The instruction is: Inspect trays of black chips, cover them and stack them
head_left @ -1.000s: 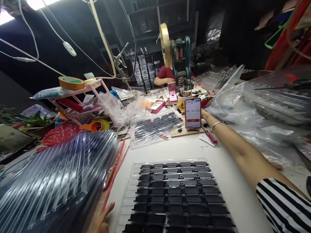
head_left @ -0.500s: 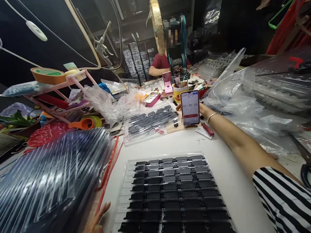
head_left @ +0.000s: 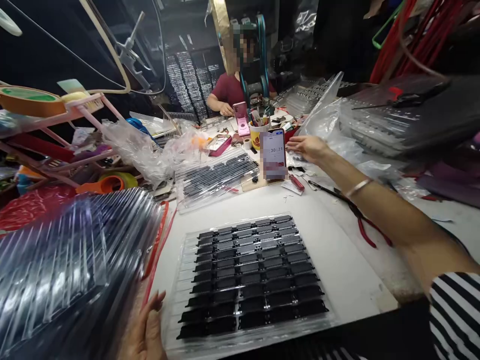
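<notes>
A clear plastic tray (head_left: 170,320) with rows of black comb-edged plastic parts (head_left: 251,275) lies on the white tabletop in front of me. My left hand (head_left: 148,327) is at its near left edge, fingers apart; whether it touches the rim I cannot tell. Farther off, my right hand (head_left: 309,148) reaches out with fingers stretched and nothing in them. It is just right of an upright phone (head_left: 273,157) showing a running timer. Below that arm are pliers with red handles (head_left: 362,225).
Stacked clear trays (head_left: 67,270) fill the left side, beside a pink rack (head_left: 90,102) holding tape. Another tray of dark parts (head_left: 217,175) lies behind. Plastic bags (head_left: 326,125) and more trays (head_left: 375,117) crowd the right. A co-worker (head_left: 225,92) sits opposite, behind a yellow cup (head_left: 258,135).
The view has swung right. My right hand, earlier partly behind the phone, has drawn back to its right. My left hand shows more fully beside the tray. The timer has advanced.
</notes>
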### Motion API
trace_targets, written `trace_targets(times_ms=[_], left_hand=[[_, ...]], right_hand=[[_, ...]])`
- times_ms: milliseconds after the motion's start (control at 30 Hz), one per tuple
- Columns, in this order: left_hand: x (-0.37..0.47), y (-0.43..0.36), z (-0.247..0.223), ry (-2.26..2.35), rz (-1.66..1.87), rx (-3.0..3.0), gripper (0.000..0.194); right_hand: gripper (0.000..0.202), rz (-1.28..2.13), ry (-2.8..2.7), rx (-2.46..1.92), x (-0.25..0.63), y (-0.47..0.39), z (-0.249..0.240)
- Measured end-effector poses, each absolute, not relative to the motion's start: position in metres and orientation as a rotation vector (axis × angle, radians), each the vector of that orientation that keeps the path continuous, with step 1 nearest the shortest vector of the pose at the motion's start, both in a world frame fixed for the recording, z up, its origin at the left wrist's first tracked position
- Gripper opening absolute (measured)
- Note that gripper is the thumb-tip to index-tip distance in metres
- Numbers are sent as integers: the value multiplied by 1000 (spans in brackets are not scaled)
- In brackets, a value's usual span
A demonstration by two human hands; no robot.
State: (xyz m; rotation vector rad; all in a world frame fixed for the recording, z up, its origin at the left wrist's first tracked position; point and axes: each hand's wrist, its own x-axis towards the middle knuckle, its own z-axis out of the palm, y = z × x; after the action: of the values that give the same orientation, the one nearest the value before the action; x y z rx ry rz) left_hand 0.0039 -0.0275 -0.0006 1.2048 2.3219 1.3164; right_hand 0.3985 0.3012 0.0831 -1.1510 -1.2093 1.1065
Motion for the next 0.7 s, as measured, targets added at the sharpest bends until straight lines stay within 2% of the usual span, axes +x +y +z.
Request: trace_targets(times_ms=[133, 233, 333, 467, 700], left_hand=[[1, -27, 0, 2324, 1241, 1323, 41], [8, -28, 9, 2306, 1197, 1412, 42], [15, -27, 16, 2273, 1149, 1577, 45], [12, -21, 10, 2165, 971, 1763, 52], [9, -20, 2, 2142, 986, 1831, 51]], right_hand=[[32, 1077, -1261, -1264, 417, 180, 71], [35, 988, -1621, -1397, 405, 82, 43], [36, 698, -1729, -1460, 377, 19, 15], [36, 336, -1747, -1542, 346, -5, -3], [38, 276, -1791, -1530, 339, -4, -2]])
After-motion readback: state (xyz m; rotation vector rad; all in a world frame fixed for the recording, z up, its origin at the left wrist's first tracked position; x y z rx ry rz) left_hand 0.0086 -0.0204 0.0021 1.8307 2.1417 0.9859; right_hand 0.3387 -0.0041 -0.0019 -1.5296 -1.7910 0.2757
